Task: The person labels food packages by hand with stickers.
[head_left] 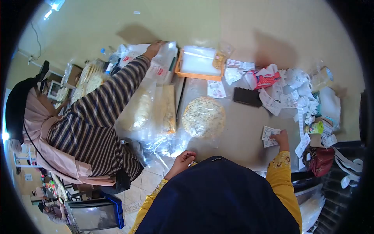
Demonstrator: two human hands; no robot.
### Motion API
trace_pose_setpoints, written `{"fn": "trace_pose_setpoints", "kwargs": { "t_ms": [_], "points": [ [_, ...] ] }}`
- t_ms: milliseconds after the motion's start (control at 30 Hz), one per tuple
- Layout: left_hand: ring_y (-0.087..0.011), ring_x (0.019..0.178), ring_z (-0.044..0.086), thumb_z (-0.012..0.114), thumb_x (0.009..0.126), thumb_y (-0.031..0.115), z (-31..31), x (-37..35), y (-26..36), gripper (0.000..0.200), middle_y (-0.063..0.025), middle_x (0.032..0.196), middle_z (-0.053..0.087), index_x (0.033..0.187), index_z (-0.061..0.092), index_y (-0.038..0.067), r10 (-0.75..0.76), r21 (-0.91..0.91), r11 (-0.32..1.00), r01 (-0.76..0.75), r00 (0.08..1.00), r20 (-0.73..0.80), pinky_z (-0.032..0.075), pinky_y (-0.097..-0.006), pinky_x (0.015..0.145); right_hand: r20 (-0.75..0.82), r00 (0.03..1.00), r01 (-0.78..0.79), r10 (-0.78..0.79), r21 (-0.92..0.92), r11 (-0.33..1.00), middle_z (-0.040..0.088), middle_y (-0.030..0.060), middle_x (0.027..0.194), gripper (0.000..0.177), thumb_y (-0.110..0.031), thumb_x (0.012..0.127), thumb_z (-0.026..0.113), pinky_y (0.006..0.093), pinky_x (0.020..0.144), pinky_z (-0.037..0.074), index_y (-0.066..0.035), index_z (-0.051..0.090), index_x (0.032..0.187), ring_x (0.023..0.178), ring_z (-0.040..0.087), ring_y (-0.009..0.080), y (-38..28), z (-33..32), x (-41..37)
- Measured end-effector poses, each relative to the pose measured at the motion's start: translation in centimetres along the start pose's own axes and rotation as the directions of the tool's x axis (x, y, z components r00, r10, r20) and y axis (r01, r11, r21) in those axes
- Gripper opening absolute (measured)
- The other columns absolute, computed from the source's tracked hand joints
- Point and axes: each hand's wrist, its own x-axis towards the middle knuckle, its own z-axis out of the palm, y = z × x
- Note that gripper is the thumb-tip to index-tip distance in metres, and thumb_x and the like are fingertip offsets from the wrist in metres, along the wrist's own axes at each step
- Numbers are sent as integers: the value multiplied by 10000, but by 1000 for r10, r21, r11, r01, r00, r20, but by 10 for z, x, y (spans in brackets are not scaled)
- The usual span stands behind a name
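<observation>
Printed paper slips [269, 133] are pinched in my right hand [281, 138], low over the right part of the table. My left hand [183, 162] is at the table's front edge, fingers curled together; whether anything is in them cannot be made out. Just beyond it, a flat round flatbread-like food with dark specks [203, 117] lies in a clear plastic bag. Left of that are more clear bags, one with a long, pale folded food piece [169, 111]. A dark phone [247, 96] lies face up between the round food and a pile of papers.
At left, a person in a striped top [97, 105] reaches across the table to plastic bags [165, 58]. An orange-rimmed tray [194, 75] stands at the back. Crumpled receipts [286, 87], a red packet [267, 78], a green cup [314, 127] and a red bag [322, 160] crowd the right.
</observation>
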Motion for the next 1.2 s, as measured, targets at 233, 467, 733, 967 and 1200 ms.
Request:
{"fn": "trace_pose_setpoints", "kwargs": {
  "t_ms": [233,467,733,967,1200],
  "points": [
    [-126,839,549,529,850,59,21,18,-1,164,-53,893,580,1003,552,5,14,129,991,-20,999,49,439,-251,767,-88,996,33,-24,97,995,605,182,925,676,-224,378,862,356,766,476,63,552,905,846,600,288,-16,-11,-32],
    [-91,737,542,500,851,59,48,31,10,143,-42,839,576,974,540,-2,-81,130,989,68,991,102,444,-221,679,-16,998,-58,58,-44,997,585,204,998,706,-320,428,835,356,819,452,38,562,972,935,573,325,-27,-16,-44],
    [-88,724,550,487,862,62,80,45,18,128,-53,830,582,961,536,-2,-30,126,992,10,988,151,446,-217,670,2,998,-58,61,338,939,609,160,907,583,-174,540,793,315,762,472,21,513,1013,844,602,263,-11,-9,-52],
    [-97,716,556,492,863,55,94,49,26,111,-67,827,586,946,539,-1,-55,212,977,29,991,118,454,-225,672,200,980,-148,17,661,736,620,144,896,381,-62,633,652,350,741,484,6,533,988,826,610,253,10,-16,-37],
    [-107,726,567,491,865,51,101,47,31,108,-78,835,589,945,535,-8,-60,204,978,39,993,97,460,-232,678,-267,962,101,-64,129,987,591,189,912,308,-42,677,571,403,719,462,-34,469,968,862,584,337,-18,-112,-51]
  ]
}}
